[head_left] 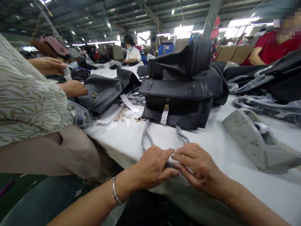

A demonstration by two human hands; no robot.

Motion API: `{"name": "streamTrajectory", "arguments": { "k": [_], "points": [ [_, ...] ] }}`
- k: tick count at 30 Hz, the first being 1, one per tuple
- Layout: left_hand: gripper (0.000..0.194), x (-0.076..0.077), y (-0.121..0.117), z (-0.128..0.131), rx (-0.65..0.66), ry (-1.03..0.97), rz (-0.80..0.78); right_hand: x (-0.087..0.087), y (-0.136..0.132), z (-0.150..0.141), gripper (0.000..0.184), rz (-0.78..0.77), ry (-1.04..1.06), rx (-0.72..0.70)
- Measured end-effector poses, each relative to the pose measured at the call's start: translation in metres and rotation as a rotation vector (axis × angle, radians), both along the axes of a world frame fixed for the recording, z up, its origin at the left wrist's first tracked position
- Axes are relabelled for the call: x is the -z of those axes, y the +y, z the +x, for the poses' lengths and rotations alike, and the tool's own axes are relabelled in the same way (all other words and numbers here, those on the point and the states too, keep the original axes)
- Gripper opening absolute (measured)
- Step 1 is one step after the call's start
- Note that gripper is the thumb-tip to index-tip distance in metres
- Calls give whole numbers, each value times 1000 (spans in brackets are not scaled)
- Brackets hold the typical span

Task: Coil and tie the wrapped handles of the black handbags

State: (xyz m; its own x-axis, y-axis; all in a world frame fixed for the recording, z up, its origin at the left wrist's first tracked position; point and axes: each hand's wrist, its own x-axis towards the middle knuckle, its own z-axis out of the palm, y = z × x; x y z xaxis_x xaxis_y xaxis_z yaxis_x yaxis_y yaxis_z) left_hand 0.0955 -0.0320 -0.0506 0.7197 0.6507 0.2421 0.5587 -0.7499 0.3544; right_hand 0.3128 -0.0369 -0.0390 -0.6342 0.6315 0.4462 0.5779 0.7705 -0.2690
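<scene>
A black handbag (174, 91) lies on the white table in front of me, its base with two oval patches facing up. White wrapping covers the strip below its gold-coloured clasp (166, 106). Plastic-wrapped handle ends (146, 138) run from the bag toward me. At the table's near edge, my left hand (156, 166) pinches the dark handle between thumb and fingers. My right hand (197, 166) grips the same handle just beside it, fingertips nearly meeting the left ones. Something whitish shows between the hands; I cannot make out what it is.
More black bags (183, 59) are piled behind. A grey tape dispenser (256, 138) stands at right, near wrapped straps (265, 103). On the left, a co-worker's hand (74, 88) touches another black bag (103, 91). Paper scraps (130, 105) lie between the bags.
</scene>
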Motion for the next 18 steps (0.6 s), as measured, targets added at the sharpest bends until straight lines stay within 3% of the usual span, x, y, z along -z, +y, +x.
{"name": "streamTrajectory", "arguments": {
  "k": [3, 5, 10, 14, 18],
  "points": [
    [54, 10, -4, 2, 26, 110, 106, -1, 16, 36, 23, 30, 104, 293],
    [47, 15, -2, 4, 39, 161, 177, 6, 32, 52, 34, -17, 44, 361],
    [35, 26, -2, 20, -23, 188, 281, 26, 66, 49, 53, -41, -220, 152],
    [36, 29, -3, 28, -96, 208, 272, 23, 79, 53, 43, 51, -390, 131],
    [41, 32, -1, 13, -165, 257, 258, 15, 85, 70, 30, 54, -523, 183]
  ]
}}
